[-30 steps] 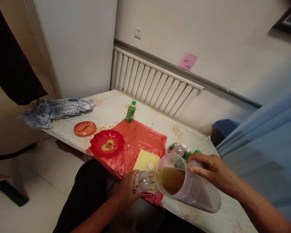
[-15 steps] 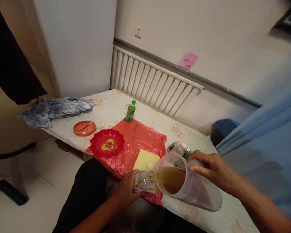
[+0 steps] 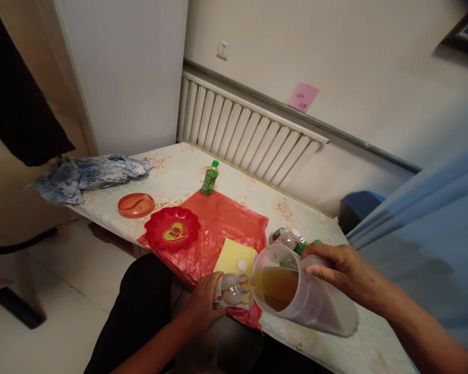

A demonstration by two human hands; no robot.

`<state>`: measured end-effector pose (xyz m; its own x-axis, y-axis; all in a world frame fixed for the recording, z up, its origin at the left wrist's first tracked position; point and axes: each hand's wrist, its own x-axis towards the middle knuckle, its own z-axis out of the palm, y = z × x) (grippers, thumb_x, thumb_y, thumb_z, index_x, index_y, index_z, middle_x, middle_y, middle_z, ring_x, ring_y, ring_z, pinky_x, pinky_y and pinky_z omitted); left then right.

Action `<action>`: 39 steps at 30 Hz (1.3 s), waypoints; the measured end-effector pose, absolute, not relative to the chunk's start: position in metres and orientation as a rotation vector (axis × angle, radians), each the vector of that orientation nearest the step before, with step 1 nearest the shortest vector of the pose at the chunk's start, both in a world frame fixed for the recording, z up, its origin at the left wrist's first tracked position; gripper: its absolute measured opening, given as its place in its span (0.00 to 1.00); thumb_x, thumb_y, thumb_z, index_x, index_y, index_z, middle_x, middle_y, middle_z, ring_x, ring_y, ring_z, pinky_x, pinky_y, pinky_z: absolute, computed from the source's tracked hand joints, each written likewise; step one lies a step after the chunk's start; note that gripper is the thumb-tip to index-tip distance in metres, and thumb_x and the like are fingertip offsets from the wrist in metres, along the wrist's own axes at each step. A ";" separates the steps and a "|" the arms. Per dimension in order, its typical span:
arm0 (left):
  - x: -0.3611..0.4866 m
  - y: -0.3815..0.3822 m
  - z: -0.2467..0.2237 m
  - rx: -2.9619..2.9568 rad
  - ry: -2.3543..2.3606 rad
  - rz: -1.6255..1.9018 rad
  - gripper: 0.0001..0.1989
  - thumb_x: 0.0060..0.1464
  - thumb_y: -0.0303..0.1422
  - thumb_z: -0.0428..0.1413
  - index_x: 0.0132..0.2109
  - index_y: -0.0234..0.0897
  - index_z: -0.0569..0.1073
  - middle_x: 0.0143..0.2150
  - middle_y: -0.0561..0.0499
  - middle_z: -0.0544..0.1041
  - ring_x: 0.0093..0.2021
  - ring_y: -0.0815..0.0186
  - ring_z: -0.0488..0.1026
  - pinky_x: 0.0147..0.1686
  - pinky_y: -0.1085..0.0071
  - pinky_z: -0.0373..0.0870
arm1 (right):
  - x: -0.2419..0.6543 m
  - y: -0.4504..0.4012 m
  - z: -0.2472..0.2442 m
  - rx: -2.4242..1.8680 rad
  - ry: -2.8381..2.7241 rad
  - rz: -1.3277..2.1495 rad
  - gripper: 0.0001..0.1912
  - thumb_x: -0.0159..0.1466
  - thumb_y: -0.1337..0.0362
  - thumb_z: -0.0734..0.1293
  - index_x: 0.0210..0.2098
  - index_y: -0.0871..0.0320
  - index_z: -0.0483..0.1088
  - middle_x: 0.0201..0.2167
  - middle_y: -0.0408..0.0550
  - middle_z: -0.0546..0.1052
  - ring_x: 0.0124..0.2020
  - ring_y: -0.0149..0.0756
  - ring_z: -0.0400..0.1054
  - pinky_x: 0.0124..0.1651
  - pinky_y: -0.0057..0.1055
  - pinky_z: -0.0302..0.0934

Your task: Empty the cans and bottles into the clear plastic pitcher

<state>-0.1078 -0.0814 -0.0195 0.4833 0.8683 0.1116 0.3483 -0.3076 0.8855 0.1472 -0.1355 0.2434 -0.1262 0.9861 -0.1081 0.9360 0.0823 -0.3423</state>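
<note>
My left hand (image 3: 201, 305) is closed around a clear plastic bottle (image 3: 231, 291) with a label, its uncapped mouth turned to the right. Tilted toward it is a translucent plastic pitcher (image 3: 315, 306), gripped at the handle by my right hand (image 3: 337, 267). Brownish-yellow liquid (image 3: 277, 286) inside the pitcher runs over its rim into the bottle's mouth. Behind the bottle a yellow cloth (image 3: 234, 253) lies on a red plastic sheet (image 3: 222, 218), with a white cap (image 3: 242, 266) on the cloth. More bottles (image 3: 290, 238) lie behind the pitcher, partly hidden by it.
A green-capped bottle (image 3: 209, 179) stands at the sheet's far edge. To the left are a red scalloped dish (image 3: 193, 224), an orange round tray (image 3: 136, 212) and a crumpled blue-white cloth (image 3: 93, 176) on the table (image 3: 175, 161). A blue curtain (image 3: 425, 259) hangs at the right.
Both hands hold almost the same position. Liquid keeps flowing from the pitcher into the bottle; little else differs.
</note>
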 end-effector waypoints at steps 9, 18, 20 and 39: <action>-0.108 -0.081 -0.019 1.901 1.029 0.726 0.36 0.37 0.26 0.56 0.58 0.38 0.62 0.57 0.43 0.70 0.57 0.54 0.67 0.59 0.57 0.63 | 0.147 -0.134 0.244 -1.946 -2.206 0.507 0.15 0.64 0.49 0.63 0.38 0.51 0.74 0.24 0.41 0.73 0.24 0.30 0.60 0.26 0.26 0.52; -0.108 -0.081 -0.024 1.858 0.999 0.769 0.36 0.38 0.26 0.58 0.58 0.38 0.62 0.57 0.43 0.70 0.58 0.54 0.66 0.60 0.55 0.61 | 0.147 -0.134 0.240 -1.939 -2.170 0.508 0.15 0.63 0.49 0.64 0.36 0.52 0.75 0.26 0.42 0.75 0.26 0.32 0.64 0.28 0.27 0.56; -0.108 -0.081 -0.024 1.847 1.006 0.763 0.36 0.37 0.26 0.58 0.58 0.37 0.62 0.57 0.43 0.70 0.57 0.54 0.66 0.60 0.55 0.61 | 0.148 -0.135 0.237 -1.914 -2.135 0.527 0.15 0.63 0.49 0.64 0.36 0.52 0.74 0.29 0.43 0.77 0.29 0.35 0.67 0.31 0.28 0.58; -0.112 -0.073 -0.028 1.724 1.050 0.787 0.37 0.37 0.28 0.60 0.58 0.42 0.63 0.56 0.46 0.72 0.56 0.55 0.69 0.58 0.59 0.65 | 0.165 -0.098 0.156 -1.422 -1.062 0.850 0.18 0.59 0.49 0.66 0.24 0.56 0.63 0.12 0.33 0.56 0.15 0.25 0.48 0.20 0.24 0.43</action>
